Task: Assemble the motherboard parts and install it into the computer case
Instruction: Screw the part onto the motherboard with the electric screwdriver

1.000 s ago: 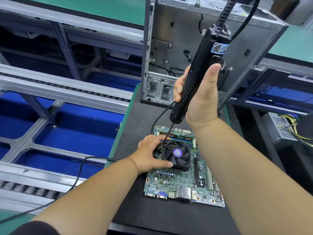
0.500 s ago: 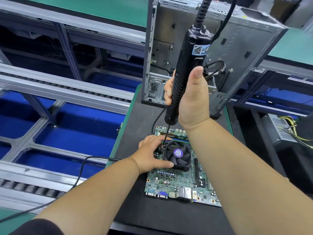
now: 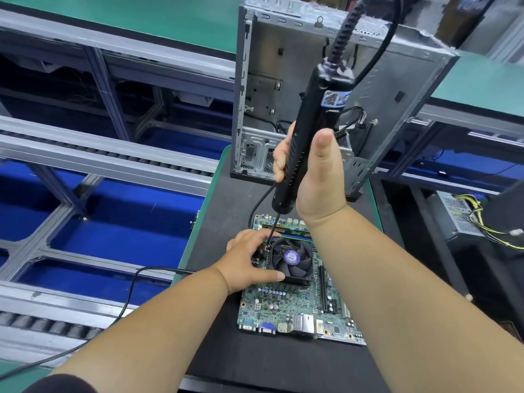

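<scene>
Two hands are working over the board [image 3: 300, 304], which is lying flat on a black mat [image 3: 226, 211]. Right hand [image 3: 314, 177] is gripping an electric screwdriver [image 3: 309, 137] above the board, fingers wrapped round the black barrel, thumb lying straight up along it. Driver is leaning slightly, its thin bit [image 3: 270, 229] reaching down to the far-left corner of the fan [image 3: 292, 258]; whether the tip is seated on a screw cannot be told. Left hand [image 3: 249, 262] is resting at the fan's left side, thumb stretched along the fan's near edge, fingers bent down by the bit at the far-left corner. Fan is sitting on the board's far half, purple label at its hub. Case [image 3: 326, 89] is standing upright beyond the board, open side facing the camera, loose wires inside. Coiled cord is running up from the driver's top. Roller conveyor [image 3: 107, 154] is lying left of the board. Power supply [image 3: 456, 219] with yellow wires is sitting well right of the board.
</scene>
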